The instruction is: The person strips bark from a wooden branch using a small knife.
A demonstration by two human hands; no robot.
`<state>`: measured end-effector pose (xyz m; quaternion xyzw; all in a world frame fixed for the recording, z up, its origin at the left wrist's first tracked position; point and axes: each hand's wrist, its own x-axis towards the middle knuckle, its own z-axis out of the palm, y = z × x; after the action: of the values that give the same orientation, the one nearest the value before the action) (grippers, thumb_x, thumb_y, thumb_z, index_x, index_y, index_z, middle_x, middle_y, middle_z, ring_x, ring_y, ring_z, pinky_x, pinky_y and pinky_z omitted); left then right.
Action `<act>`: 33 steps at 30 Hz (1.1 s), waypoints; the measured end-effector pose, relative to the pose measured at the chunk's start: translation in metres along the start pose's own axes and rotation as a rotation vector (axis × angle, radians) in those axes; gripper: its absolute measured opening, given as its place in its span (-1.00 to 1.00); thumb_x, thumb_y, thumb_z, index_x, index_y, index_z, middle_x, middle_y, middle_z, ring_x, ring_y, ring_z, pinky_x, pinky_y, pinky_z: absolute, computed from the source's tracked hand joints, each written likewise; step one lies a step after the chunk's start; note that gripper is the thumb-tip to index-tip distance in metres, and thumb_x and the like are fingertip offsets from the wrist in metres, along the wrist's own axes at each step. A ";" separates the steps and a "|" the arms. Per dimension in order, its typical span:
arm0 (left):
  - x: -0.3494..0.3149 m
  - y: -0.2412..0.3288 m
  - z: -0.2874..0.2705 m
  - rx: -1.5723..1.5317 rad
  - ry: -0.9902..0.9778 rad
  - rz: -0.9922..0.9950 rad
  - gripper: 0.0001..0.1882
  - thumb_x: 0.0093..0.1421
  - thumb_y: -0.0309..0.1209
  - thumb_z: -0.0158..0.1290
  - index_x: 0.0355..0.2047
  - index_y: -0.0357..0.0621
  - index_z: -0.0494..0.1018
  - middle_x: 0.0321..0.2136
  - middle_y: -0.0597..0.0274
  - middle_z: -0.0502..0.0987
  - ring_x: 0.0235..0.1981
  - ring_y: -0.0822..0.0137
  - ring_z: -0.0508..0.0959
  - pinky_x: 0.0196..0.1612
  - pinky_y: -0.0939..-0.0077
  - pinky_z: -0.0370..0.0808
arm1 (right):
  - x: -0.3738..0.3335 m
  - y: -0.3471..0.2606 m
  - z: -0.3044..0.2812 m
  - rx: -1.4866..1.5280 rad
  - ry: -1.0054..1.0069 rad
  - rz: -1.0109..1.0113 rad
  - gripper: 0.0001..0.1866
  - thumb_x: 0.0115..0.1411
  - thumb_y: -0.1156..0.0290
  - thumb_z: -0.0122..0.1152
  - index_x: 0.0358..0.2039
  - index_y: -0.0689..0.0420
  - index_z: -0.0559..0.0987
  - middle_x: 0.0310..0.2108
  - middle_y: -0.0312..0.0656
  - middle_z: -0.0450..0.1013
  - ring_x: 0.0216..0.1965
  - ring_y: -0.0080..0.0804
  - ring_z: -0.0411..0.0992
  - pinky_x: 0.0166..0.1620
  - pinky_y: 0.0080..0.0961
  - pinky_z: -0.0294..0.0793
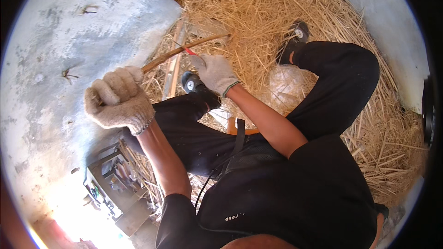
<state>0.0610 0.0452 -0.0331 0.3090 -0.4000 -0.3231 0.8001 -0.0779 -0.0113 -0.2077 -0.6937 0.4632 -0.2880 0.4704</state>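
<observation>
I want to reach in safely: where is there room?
Over loose golden straw, between the pale grey wall at right and black-clad right leg; also between the beige-gloved right hand and black right shoe. Crowded: around the beige-gloved left hand, curved brown stick and thin red tool.

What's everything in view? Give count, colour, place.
Stick: one, brown, upper centre
Thin tool: one, red and dark, across stick
Straw: uncountable, golden, upper right
Wooden strip: one or more, pale, below stick
Walls: two, bluish, left and upper right
Wall fittings: two, dark, left wall
Boxy unit: one, brownish, lower left
Round object: one, black, right edge
Shoes: two, black, upper centre
Shirt: one, black, lower centre
Trousers: one pair, black, centre
Left hand: one, beige-gloved, on stick
Right hand: one, beige-gloved, on thin tool
</observation>
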 end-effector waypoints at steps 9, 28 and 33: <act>0.007 -0.002 0.018 0.031 -0.102 0.039 -0.49 0.31 -0.17 -0.23 -0.82 0.09 0.14 -0.91 0.36 0.03 -0.84 0.37 0.04 -0.62 0.28 0.23 | 0.000 0.117 -0.031 -0.135 -0.006 0.541 -0.01 0.29 -0.44 -0.43 -0.34 0.31 0.65 -0.36 0.28 0.54 -0.21 0.23 0.53 -0.13 0.02 0.44; 0.002 -0.009 0.034 0.046 -0.071 0.029 -0.47 0.34 -0.14 -0.26 -0.81 0.09 0.14 -0.90 0.35 0.06 -0.84 0.37 0.06 -0.61 0.26 0.24 | 0.010 0.078 -0.006 0.006 -0.005 0.398 -0.17 0.32 -0.35 -0.24 -0.36 0.30 0.58 -0.43 0.31 0.49 -0.30 0.30 0.47 -0.21 0.00 0.40; 0.004 -0.006 0.024 0.029 -0.048 0.011 -0.46 0.35 -0.14 -0.27 -0.82 0.10 0.12 -0.90 0.35 0.04 -0.83 0.36 0.06 -0.59 0.25 0.25 | 0.012 0.047 -0.018 0.075 0.026 0.166 -0.28 0.38 -0.23 -0.19 -0.21 0.29 0.57 -0.41 0.21 0.50 -0.31 0.19 0.46 -0.20 -0.12 0.42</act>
<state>0.0411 0.0323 -0.0239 0.3107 -0.4255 -0.3203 0.7873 -0.1051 -0.0355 -0.2444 -0.6309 0.5141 -0.2742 0.5123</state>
